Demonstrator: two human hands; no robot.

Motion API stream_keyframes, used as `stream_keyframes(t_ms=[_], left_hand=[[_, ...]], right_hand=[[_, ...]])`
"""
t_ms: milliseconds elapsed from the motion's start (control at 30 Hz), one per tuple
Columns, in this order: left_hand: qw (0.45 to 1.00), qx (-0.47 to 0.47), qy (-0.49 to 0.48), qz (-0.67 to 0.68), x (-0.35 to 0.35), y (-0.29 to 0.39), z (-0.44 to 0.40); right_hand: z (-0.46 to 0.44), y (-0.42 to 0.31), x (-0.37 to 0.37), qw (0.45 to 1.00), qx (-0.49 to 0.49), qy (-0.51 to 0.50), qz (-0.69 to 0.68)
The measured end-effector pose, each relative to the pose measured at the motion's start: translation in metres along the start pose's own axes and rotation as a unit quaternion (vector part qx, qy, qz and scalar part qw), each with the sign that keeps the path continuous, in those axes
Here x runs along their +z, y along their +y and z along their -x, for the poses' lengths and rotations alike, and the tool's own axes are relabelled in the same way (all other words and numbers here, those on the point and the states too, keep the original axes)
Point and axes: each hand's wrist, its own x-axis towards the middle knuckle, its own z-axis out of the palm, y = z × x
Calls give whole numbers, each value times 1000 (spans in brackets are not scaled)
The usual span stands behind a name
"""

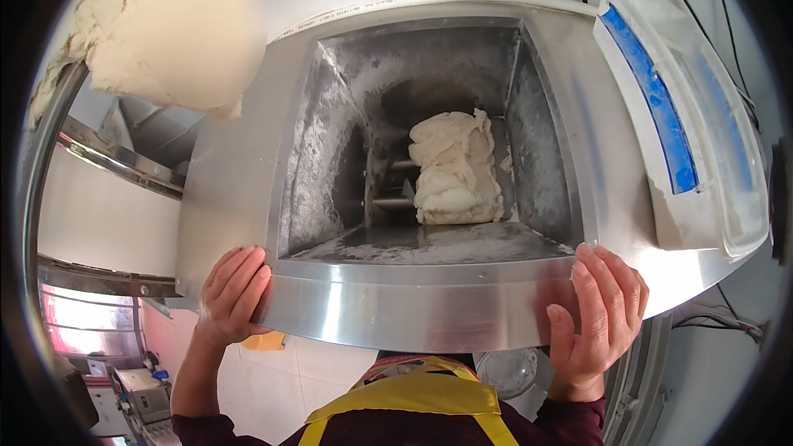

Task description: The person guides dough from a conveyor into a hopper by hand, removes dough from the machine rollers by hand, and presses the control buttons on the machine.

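Note:
A metal hopper with floury inner walls opens in front of me. Down inside it sits a pale lump of dough, beside dark gaps and metal bars. My left hand rests on the near left corner of the steel housing, fingers laid over the edge and its thumb mostly hidden. At the near right corner, my right hand touches the steel with fingers stretched and thumb apart. Neither hand holds anything.
A large mass of dough hangs over at the upper left, above a conveyor-like white belt. Clear plastic bins with a blue strip stand on the right of the housing. Cables run along the right wall. A round clear container is below.

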Motion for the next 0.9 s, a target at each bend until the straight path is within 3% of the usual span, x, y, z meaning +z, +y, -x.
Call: stream_keyframes(t_ms=[300, 667, 767, 800, 900], left_hand=[[1000, 10, 23, 4, 0, 0, -3], [999, 11, -47, -9, -18, 2, 4], [999, 29, -31, -29, -11, 1, 12], [999, 38, -16, -32, -12, -1, 12], [998, 57, 17, -24, -11, -1, 13]], right_hand=[[-4, -1, -2, 1000, 2, -11, 2], [-6, -4, -4, 999, -31, 4, -28], [-12, 3, -9, 989, -51, -9, -141], [-22, -1, -16, 963, -33, -25, -267], [-81, -37, -52, 946, -112, 3, -304]])
